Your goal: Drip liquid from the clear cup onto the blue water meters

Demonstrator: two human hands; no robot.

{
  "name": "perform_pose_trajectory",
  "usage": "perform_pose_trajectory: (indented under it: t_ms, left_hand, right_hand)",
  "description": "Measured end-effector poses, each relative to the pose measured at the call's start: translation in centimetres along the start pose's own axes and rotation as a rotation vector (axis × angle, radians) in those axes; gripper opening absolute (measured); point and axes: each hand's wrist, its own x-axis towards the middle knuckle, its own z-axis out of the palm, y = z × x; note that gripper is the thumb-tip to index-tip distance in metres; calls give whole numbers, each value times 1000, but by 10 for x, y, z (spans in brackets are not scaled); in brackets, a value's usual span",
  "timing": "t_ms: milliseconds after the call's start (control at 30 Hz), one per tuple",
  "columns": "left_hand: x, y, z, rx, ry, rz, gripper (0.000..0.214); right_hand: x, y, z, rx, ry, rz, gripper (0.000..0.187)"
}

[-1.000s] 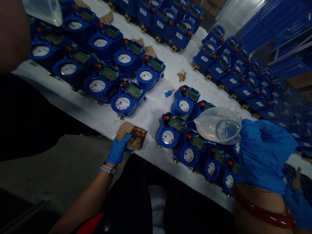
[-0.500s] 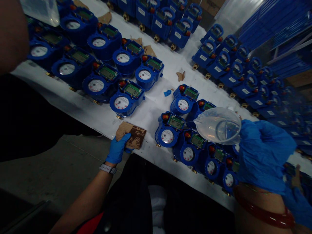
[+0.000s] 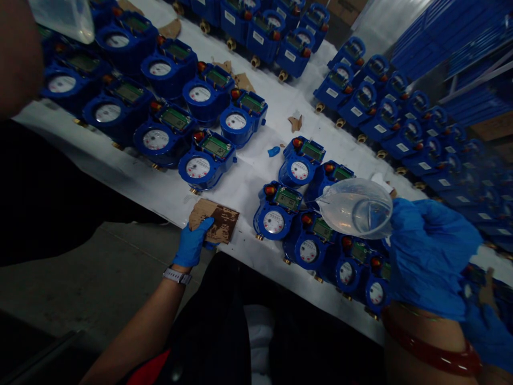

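My left hand (image 3: 191, 241), in a blue glove, grips a piece of stained cardboard (image 3: 216, 221) at the table's near edge. In my gloved right hand (image 3: 435, 256) is a clear plastic pouring cup (image 3: 356, 207), tipped with its spout to the left above the water meters. Some clear liquid seems to lie inside it. Just left of the spout sits a blue water meter (image 3: 274, 219) with a white dial and an uncovered green display board. Another water meter (image 3: 308, 248) stands below the cup, and more are partly hidden behind it.
Several open blue meters (image 3: 198, 167) stand in rows at left. Lidded meters (image 3: 358, 109) line the far side. Cardboard scraps (image 3: 295, 123) and a blue scrap (image 3: 274, 152) lie between. Another person's arm is at far left near a clear container (image 3: 68, 21); another gloved hand (image 3: 491, 331) is at right.
The view has shifted slightly. The cup stays tipped over the same meters, with my right hand a little farther left in the picture. My left hand still grips the cardboard.
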Motion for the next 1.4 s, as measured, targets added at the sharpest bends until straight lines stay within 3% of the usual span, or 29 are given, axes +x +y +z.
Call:
perform_pose_trajectory:
  t_ms: [667,1400]
  left_hand:
    - [4,-7,-4,-14,-39,24,44]
    - [-2,5,0,-2,-16,-27,36]
  right_hand:
    - [-11,5,-1,73,-14,11,30]
    - [-15,-3,-1,72,-31,4,32]
